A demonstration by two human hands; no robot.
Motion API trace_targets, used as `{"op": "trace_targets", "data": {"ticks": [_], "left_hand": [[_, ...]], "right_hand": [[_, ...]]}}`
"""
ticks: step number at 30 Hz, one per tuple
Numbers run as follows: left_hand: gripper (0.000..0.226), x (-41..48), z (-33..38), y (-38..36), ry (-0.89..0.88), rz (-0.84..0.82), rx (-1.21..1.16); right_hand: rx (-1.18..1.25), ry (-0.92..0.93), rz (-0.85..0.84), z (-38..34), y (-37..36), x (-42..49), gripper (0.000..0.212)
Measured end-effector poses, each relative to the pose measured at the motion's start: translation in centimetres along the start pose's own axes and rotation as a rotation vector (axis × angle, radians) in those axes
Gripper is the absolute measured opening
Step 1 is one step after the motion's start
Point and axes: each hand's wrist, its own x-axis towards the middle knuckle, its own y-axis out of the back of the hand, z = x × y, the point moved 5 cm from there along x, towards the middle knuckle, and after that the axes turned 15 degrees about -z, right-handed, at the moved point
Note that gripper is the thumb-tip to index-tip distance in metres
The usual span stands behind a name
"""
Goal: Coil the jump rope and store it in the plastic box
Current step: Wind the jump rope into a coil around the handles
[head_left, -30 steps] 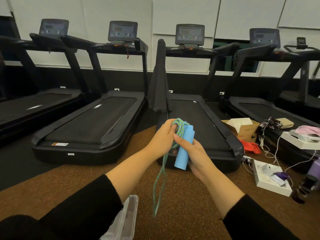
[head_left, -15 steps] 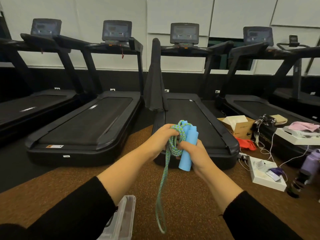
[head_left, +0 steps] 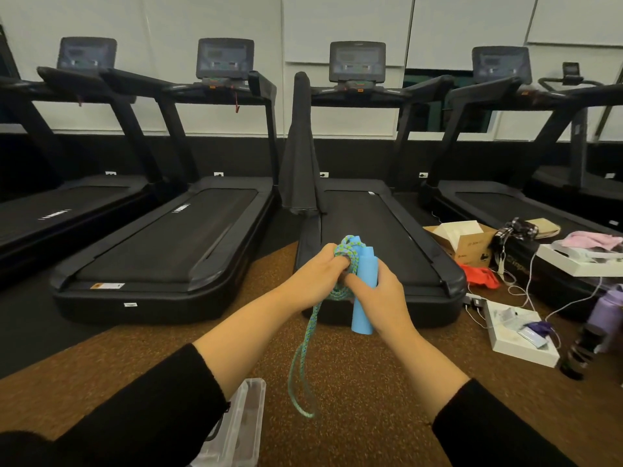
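Clear plastic box (head_left: 246, 419) on floor (head_left: 371, 382), jump rope (head_left: 349, 251) nearby

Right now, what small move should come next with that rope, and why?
Probably another wrap: the left hand draws the hanging loop up around the blue handles that the right hand grips. The jump rope is only partly coiled, its loop dangles below both hands, and the plastic box sits on the floor at lower left, not yet used.

treadmills (head_left: 188, 237), cardboard box (head_left: 468, 244), white tray (head_left: 519, 345), purple bottle (head_left: 606, 311)
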Motion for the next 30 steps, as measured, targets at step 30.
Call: {"op": "trace_targets", "data": {"ticks": [30], "left_hand": [[0.029, -0.6, -1.4, 1.3, -0.124, -0.042, -0.152]], "right_hand": [[0.551, -0.131, -0.366, -0.7, -2.0, 0.3, 0.041]]}}
